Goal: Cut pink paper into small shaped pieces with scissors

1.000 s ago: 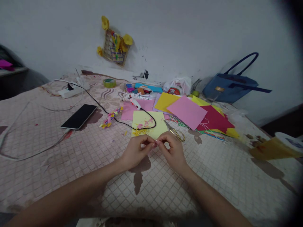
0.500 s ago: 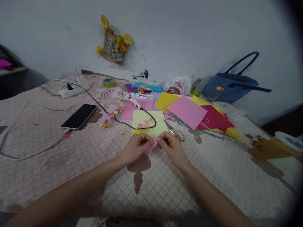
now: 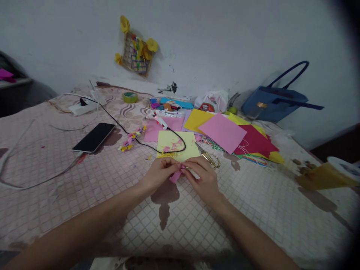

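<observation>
A small strip of pink paper (image 3: pixel 175 177) is pinched between both hands above the table, its lower end hanging free. My left hand (image 3: pixel 161 171) grips it from the left with thumb and forefinger. From the right, my right hand (image 3: pixel 203 177) pinches its upper end, fingertips almost touching the left ones. Just beyond them lies a pale yellow sheet (image 3: pixel 191 146) with pink and yellow paper scraps on it. Gold-handled scissors (image 3: pixel 210 159) rest beside the sheet, close to my right hand.
A white glue gun (image 3: pixel 159 120) lies behind the sheet, its black cord looping over the paper. Coloured sheets (image 3: pixel 223 132) spread to the right. A phone (image 3: pixel 95 138) sits left, near a power strip (image 3: pixel 84 107). A yellow tub (image 3: pixel 326 176) and blue bag (image 3: pixel 274 103) stand right.
My right fingers have shifted over the upper end of the pink strip, which now looks narrower and more folded. My left hand has barely moved.
</observation>
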{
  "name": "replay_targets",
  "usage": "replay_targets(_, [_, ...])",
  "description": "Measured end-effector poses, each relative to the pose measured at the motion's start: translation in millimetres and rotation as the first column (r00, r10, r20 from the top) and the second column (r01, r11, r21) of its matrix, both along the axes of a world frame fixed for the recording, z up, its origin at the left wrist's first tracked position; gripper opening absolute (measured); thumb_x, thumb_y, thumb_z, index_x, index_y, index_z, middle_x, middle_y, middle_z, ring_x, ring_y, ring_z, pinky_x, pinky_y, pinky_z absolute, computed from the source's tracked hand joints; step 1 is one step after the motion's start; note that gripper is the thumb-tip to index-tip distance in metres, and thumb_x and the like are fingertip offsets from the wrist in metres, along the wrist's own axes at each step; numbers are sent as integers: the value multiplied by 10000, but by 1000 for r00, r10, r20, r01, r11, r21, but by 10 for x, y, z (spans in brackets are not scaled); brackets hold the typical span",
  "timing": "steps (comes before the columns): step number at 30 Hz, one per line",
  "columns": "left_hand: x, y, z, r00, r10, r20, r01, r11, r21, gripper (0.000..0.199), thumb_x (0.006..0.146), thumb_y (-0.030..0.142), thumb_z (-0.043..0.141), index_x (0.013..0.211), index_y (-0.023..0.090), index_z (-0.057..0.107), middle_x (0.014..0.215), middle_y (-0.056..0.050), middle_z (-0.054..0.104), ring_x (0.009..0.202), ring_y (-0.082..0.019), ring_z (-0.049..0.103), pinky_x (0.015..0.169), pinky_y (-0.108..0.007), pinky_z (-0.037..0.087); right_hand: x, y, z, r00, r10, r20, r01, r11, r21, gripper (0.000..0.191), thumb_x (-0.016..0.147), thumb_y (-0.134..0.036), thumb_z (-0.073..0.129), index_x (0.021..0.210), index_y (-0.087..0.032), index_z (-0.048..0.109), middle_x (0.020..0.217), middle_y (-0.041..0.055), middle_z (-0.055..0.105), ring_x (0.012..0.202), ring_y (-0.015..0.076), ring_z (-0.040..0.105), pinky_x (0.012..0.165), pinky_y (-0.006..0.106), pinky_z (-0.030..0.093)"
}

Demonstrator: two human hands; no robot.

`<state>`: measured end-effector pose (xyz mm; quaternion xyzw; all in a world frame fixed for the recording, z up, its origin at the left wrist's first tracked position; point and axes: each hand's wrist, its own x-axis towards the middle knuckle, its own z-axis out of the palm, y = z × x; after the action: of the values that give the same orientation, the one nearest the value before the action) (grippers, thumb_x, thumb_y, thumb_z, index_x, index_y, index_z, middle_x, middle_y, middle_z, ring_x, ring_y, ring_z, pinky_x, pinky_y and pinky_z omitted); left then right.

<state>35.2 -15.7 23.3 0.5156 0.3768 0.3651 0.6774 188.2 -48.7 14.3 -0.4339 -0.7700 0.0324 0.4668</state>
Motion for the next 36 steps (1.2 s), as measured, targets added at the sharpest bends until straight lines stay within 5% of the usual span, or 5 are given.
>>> replay_targets(12, [6,-15,-38,996,-46,78,48,999,-23,195,713,298,586,777,120,630,645,-1,562,551,-61,458,543,-185,349,-5,7,21,996,-33,-81,31,999,-31,156,773,-141,549,879,-213,636,821,47,606,787,170,553,707,334,470])
replay_targets(25, [-9,7,-117,997,12,-81,12,956,294,177,725,267,565,818,124,614,772,-45,617,667,-114,542,637,-225,429,11,4,0,996,-36,-85,32,998,-46,154,784,-140,536,879,-210,635,800,47,599,779,171,544,700,334,461])
replay_targets(36, [-6,-12,-96,993,66,-97,-26,929,368,169,727,276,564,819,140,527,756,-27,580,654,-107,539,610,-228,432,-20,-11,67,987,-47,-154,24,989,-144,136,788,-159,500,780,-202,629,765,36,589,748,164,547,669,307,446])
